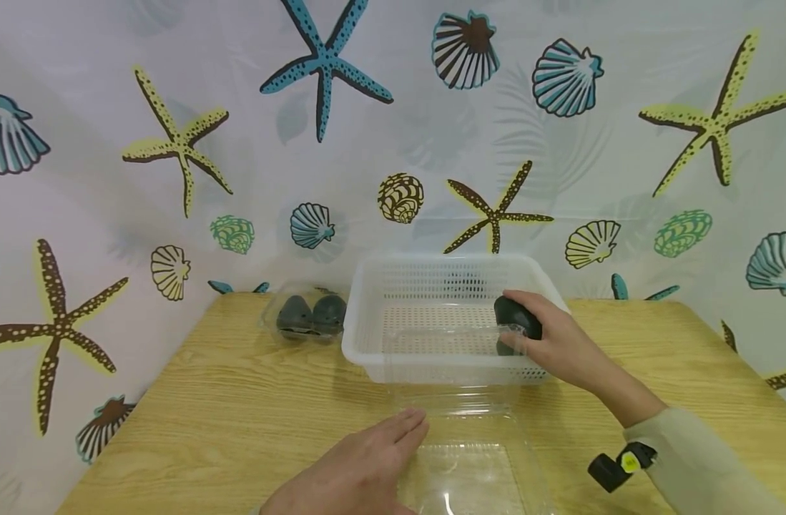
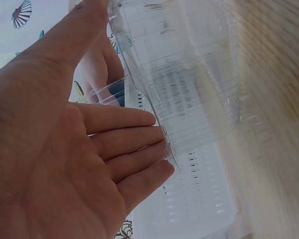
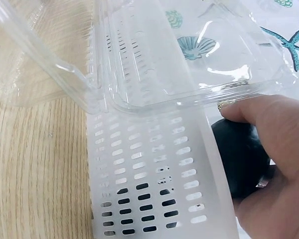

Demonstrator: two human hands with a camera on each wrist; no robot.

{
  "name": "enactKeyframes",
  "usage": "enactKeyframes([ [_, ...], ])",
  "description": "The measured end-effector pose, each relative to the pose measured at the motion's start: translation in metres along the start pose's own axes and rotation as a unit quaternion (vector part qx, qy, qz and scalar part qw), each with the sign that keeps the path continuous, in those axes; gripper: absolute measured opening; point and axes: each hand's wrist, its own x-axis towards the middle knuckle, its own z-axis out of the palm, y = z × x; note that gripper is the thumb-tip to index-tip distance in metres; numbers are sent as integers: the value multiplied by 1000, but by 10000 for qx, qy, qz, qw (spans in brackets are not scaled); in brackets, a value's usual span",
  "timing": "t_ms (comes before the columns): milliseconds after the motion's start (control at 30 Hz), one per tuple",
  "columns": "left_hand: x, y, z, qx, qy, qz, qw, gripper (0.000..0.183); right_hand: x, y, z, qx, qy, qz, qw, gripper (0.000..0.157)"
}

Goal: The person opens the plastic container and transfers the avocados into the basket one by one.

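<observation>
My right hand (image 1: 553, 338) grips a dark green avocado (image 1: 517, 315) over the right side of a white perforated basket (image 1: 360, 347). Another dark piece shows below it, seen through clear plastic. In the right wrist view, thumb and fingers wrap round the avocado (image 3: 239, 157) beside the basket wall (image 3: 154, 164). A clear plastic clamshell box (image 1: 466, 472) lies open in front of the basket, its lid raised against the basket's front. My left hand (image 1: 363, 461) is at the box's left side; in the left wrist view its straight fingertips meet the box's edge (image 2: 149, 102).
A second clear clamshell (image 1: 268, 315) with two dark avocados (image 1: 328, 313) stands left of the basket at the back of the wooden table (image 1: 238, 422). Behind the table hangs a sheet (image 1: 393, 143) printed with starfish and shells.
</observation>
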Motion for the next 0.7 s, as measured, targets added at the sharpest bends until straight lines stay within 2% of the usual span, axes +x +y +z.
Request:
enactKeyframes([
  [467,-1,-1,-2,-160,-95,-30,9998,101,20,5,12,-263,-422,-584,9971,54],
  [700,0,-1,-2,-207,-190,-128,9995,102,25,3,15,-101,-849,-818,9930,45],
])
